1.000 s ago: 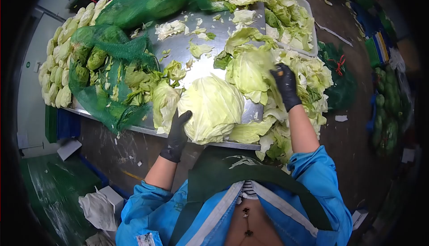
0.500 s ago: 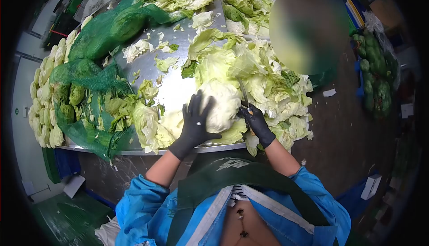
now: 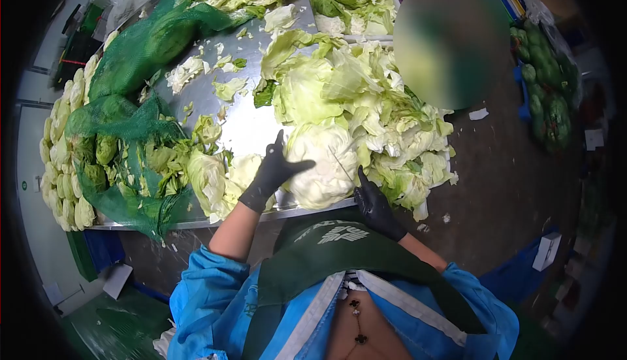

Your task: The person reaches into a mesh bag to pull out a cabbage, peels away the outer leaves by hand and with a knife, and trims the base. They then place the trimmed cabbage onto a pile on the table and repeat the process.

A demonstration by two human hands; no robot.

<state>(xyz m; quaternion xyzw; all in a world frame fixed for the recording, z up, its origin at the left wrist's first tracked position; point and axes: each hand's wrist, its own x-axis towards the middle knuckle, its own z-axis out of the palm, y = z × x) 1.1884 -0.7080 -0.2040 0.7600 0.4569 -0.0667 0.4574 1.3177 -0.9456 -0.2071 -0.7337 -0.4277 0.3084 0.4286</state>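
Note:
A pale, stripped cabbage head [image 3: 319, 172] sits at the table's front edge, between my two hands. My left hand [image 3: 277, 169], in a black glove, is at its left side with thumb and forefinger spread; the thumb reaches over the cabbage. My right hand [image 3: 377, 204], also gloved in black, is closed at the lower right of the cabbage. It grips a knife [image 3: 342, 166], whose thin blade points up and left across the cabbage; the handle is hidden in the glove. Loose outer leaves [image 3: 366, 92] are heaped behind and to the right.
Green net bags [image 3: 144, 49] with cabbages lie on the left of the metal table [image 3: 251, 121]. Stripped cabbages [image 3: 62, 157] are stacked at the far left. A white bin [image 3: 356, 36] of leaves stands at the back. More bagged cabbages [image 3: 548, 92] are at the right.
My right hand has moved down, and the knife now lies across the cabbage instead of upright beside it. My left hand has shifted left, its fingers coming off the cabbage's top. The view has shifted slightly.

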